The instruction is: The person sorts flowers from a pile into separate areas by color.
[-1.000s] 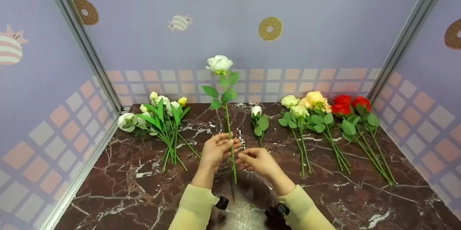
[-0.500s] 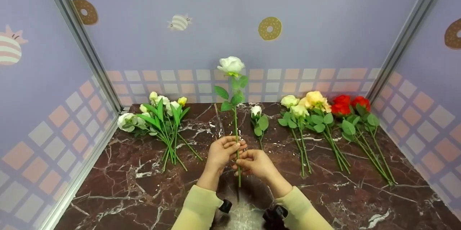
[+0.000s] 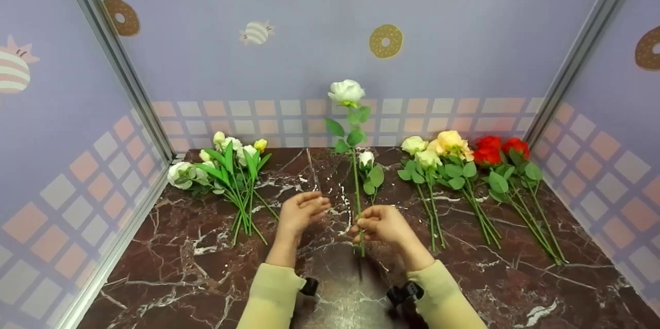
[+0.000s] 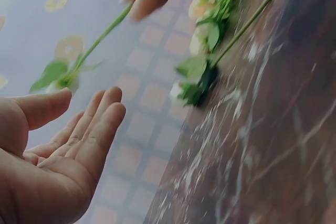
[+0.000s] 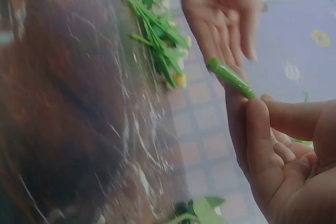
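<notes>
Above the marbled tabletop (image 3: 180, 267): white rose (image 3: 355, 138), near upright | right hand (image 3: 384, 223) pinches its lower stem (image 5: 231, 79) | left hand (image 3: 301, 214) empty, fingers extended | apparent step: one-handed holding; next move calls for steady pinch.

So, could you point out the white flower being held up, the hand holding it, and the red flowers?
White flower (image 3: 346, 93): head view, on the petals of its bloom.
Right hand (image 3: 385, 224): head view, on the middle of the hand.
Red flowers (image 3: 487, 153): head view, on petals at the cluster's left.
</notes>
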`<state>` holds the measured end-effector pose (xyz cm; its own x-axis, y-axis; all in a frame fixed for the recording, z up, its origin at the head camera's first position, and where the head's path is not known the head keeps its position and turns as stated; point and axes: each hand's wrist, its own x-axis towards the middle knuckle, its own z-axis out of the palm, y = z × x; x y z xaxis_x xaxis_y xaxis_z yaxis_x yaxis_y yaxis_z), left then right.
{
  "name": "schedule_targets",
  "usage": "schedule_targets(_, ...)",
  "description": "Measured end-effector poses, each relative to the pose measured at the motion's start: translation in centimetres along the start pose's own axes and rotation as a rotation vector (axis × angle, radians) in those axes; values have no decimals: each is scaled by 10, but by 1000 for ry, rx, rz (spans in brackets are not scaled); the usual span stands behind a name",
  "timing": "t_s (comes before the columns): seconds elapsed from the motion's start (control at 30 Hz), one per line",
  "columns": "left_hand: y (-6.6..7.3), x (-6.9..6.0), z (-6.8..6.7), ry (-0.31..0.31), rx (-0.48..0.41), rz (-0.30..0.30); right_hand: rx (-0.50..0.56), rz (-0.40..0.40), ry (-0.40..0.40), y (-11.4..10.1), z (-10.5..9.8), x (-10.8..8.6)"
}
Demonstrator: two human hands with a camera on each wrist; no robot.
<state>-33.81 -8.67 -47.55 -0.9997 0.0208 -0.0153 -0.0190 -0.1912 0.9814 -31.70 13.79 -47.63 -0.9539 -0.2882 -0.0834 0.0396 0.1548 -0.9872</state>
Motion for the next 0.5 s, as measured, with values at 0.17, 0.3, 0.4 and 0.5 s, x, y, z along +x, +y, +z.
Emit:
schedule_targets(0.17,6,5,-26,114,-31,4,-23,35,41,2,-20,0)
schedule_targets(0.3,11,6,-45,214,-13,-3,-25,73,66,5,-38,-2)
schedule_targets(0.4,14,6,-59,275,-9,-8,-42,100,72,9,-50,-3)
schedule_targets(0.5,15,5,-71,321,0,-17,-77,132,65,13,-60,-4)
